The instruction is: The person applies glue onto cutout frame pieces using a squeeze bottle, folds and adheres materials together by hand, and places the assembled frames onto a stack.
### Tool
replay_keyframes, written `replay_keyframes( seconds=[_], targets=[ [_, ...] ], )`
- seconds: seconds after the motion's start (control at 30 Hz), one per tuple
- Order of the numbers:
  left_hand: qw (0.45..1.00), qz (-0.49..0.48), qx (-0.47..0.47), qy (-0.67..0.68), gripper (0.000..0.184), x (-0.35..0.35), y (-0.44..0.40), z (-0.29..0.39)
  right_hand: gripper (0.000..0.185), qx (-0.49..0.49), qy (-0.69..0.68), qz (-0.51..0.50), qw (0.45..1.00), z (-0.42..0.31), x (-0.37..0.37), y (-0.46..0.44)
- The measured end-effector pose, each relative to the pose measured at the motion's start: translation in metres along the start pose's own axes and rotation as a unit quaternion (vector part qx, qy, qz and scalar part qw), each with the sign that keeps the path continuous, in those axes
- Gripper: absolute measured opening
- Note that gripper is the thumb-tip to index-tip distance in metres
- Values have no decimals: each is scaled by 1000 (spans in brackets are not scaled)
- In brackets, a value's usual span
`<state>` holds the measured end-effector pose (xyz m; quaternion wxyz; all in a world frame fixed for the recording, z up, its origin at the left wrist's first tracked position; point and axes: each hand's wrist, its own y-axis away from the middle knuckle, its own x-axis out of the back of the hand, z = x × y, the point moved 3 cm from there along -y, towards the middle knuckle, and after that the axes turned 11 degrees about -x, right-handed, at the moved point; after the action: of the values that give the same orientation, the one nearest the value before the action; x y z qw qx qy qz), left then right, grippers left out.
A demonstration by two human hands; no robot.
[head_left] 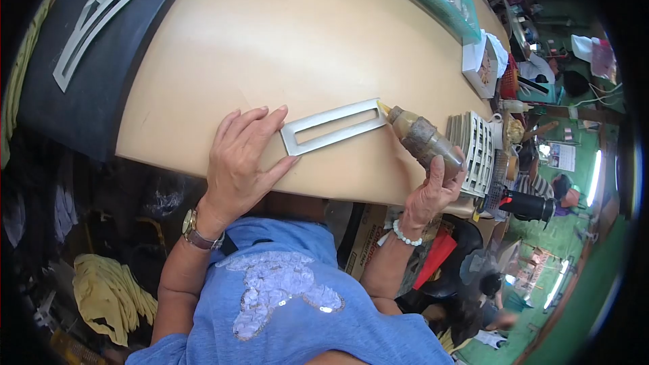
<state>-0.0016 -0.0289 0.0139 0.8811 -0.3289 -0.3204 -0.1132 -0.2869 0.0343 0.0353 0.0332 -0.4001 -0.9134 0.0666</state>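
Bottle [420,136] with brownish contents [444,155] in right hand [436,190]

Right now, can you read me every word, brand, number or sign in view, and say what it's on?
No text is clear enough to quote.
Cardboard box below the table: printed letters, sideways and too blurred.
Sheet that looks like a calendar on the far wall: too small.
Wristwatch: dial markings too small.
Bottle: no readable label.
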Motion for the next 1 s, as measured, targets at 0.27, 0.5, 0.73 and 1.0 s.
replay_keyframes(
  seconds=[0.27,0.5,0.73,1.0],
  targets=[
    [1000,-6,1,-10,63,0,0,0,52,39,56,-49,996,-11,-2,-3],
    [1000,-1,-2,-7,62,0,0,0,52,37,41,-67,996,-6,2,-7],
    [1000,-2,0,-6,62,-1,-2,1,54,-18,21,-72,997,0,-4,8],
    [1000,9,-10,-13,65,0,-3,1,58,-53,2,-86,995,4,-21,48]
  ],
)
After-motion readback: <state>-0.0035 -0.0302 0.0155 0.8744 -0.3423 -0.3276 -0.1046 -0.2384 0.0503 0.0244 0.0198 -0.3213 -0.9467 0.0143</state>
